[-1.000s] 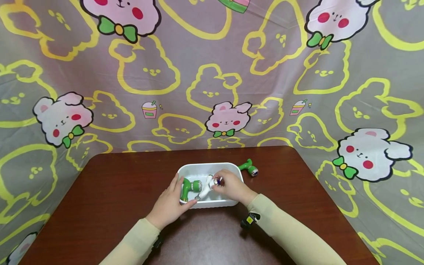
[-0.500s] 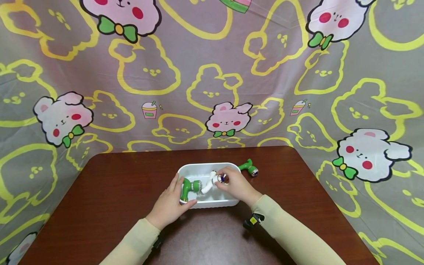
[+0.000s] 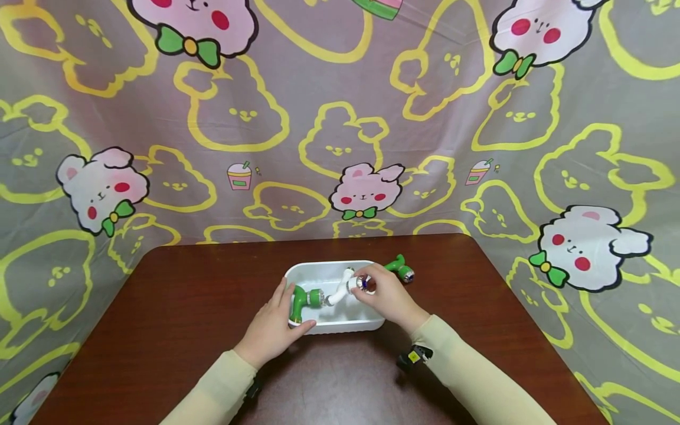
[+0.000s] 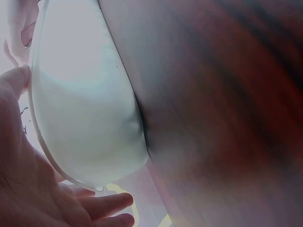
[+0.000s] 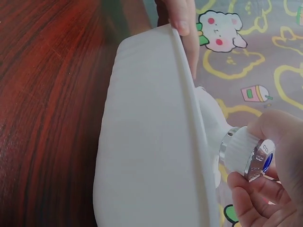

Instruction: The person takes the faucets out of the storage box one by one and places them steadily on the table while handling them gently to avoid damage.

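Observation:
My right hand [image 3: 390, 295] pinches the knob of a white faucet [image 3: 338, 292] over the white plastic tub [image 3: 350, 326]. In the right wrist view the faucet's ribbed knob [image 5: 242, 150] has silver rings and a blue cap, with thumb and fingers around it. A green faucet [image 3: 300, 304] lies inside the tub at its left end, beside the white one's spout. My left hand [image 3: 273, 327] rests against the tub's left end, fingers fairly straight and thumb on the front rim. In the left wrist view the tub's outer wall [image 4: 85, 109] fills the space beside that hand.
Another green faucet [image 3: 404, 271] lies on the brown table [image 3: 180, 307] just right of the tub, partly behind the right hand. A patterned cloth [image 3: 297, 147] hangs behind and at both sides of the table.
My right hand has moved to the right, lifting and turning the white faucet with it, so its spout sits higher in the tub. The left hand and tub have stayed put.

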{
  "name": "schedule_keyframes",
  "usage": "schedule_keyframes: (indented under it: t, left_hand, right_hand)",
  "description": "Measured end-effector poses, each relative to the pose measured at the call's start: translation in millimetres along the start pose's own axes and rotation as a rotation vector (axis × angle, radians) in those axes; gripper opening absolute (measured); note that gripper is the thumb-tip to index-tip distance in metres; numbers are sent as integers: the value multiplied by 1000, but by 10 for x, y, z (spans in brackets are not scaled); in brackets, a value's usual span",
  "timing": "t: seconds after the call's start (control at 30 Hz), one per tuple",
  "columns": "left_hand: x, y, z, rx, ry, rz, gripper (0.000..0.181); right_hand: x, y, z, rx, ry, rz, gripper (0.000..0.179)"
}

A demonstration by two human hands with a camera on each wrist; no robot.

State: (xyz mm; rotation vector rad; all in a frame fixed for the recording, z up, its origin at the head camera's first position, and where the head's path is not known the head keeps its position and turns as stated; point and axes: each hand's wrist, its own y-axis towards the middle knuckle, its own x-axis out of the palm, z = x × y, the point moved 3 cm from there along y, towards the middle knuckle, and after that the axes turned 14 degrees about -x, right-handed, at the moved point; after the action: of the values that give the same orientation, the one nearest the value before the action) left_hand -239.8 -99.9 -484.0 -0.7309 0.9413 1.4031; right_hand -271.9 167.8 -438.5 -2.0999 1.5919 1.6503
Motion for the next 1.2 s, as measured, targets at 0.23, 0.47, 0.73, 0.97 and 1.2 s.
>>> schedule_keyframes:
  t: [0.23,0.47,0.73,0.97,1.2]
  left_hand:
    - [-7,-3,4,0,-2,1,96]
    - [5,-4,8,3,-5,7,97]
    - [-6,-12,5,5,0,5,96]
    - [-9,-11,3,3,-3,-1,96]
    - [8,-3,-3,3,2,-1,96]
  right_hand:
    - [-94,-33,-13,15,1,59,27]
    - [-178,-58,51,19,-11,135,27]
    - [-308,-91,138,34,-37,202,27]
    - [-400,-127,203,79,-44,235,26]
    - [-479,-145,278,116,-15,269,26]
